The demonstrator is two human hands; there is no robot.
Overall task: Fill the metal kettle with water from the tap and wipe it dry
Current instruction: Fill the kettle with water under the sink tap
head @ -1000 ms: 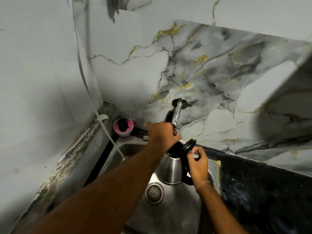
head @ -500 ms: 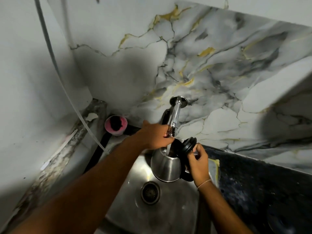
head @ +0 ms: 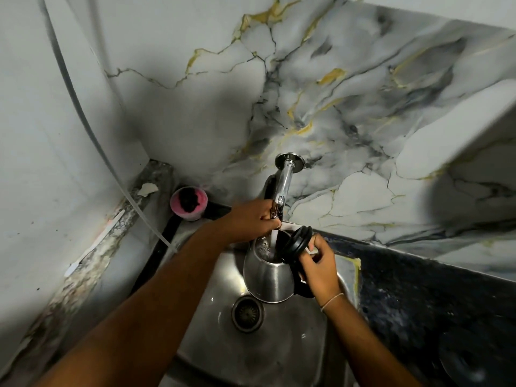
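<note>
A shiny metal kettle (head: 268,277) hangs over the steel sink (head: 293,344), right under the chrome tap (head: 283,182) that comes out of the marble wall. Its black lid (head: 297,243) is flipped open to the right. A stream of water (head: 273,241) falls from the tap into the kettle's mouth. My right hand (head: 318,265) grips the kettle's black handle. My left hand (head: 255,219) is closed on the tap's handle at the spout end.
A pink cup (head: 189,203) with something dark inside stands at the sink's back left corner. A white hose (head: 83,118) runs down the left wall. The drain (head: 248,314) lies below the kettle. A dark countertop (head: 418,303) stretches to the right.
Water has begun to flow from the tap into the kettle. My view has shifted a little; both hands keep their holds.
</note>
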